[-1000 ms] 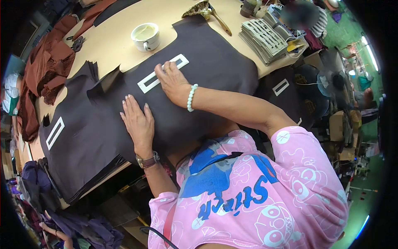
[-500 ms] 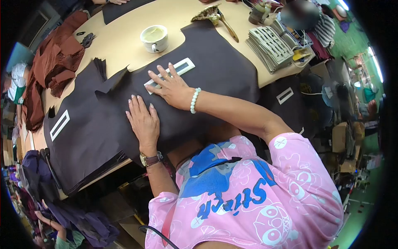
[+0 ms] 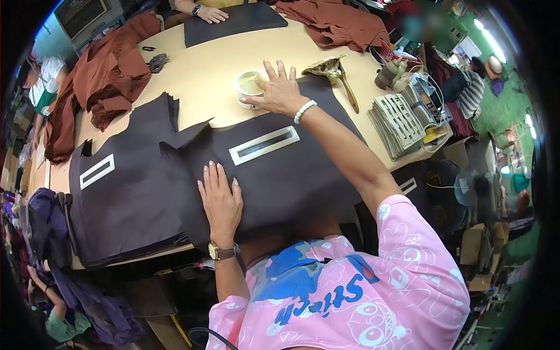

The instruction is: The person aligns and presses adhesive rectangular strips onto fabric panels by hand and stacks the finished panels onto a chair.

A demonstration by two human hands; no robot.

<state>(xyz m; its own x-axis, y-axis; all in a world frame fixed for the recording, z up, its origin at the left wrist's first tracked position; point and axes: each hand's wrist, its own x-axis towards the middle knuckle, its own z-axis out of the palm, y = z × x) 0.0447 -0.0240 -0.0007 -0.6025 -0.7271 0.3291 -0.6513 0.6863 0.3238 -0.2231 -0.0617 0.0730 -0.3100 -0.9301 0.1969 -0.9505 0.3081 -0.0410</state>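
Dark fabric [image 3: 303, 181] covers the near side of the table, with a white rectangular frame [image 3: 264, 145] on it whose middle is dark. My left hand [image 3: 221, 201] lies flat on the fabric, below the frame, fingers stretched out. Past the frame, my right hand [image 3: 280, 90] is spread at the right side of a white cup [image 3: 242, 98] with pale contents; whether the fingers touch it I cannot tell. Another white frame [image 3: 97, 171] lies on the dark fabric stack at the left.
Rust-coloured cloth lies at the left [image 3: 99, 73] and far side. A brush [image 3: 349, 90], a jar [image 3: 386, 76] and a stack of cards [image 3: 398, 125] stand right. Across the table, a co-worker's hand [image 3: 211, 14] rests on dark fabric.
My right hand has left the white frame and moved forward to the cup. My left hand stays flat on the fabric. The view has shifted, showing more of the far side.
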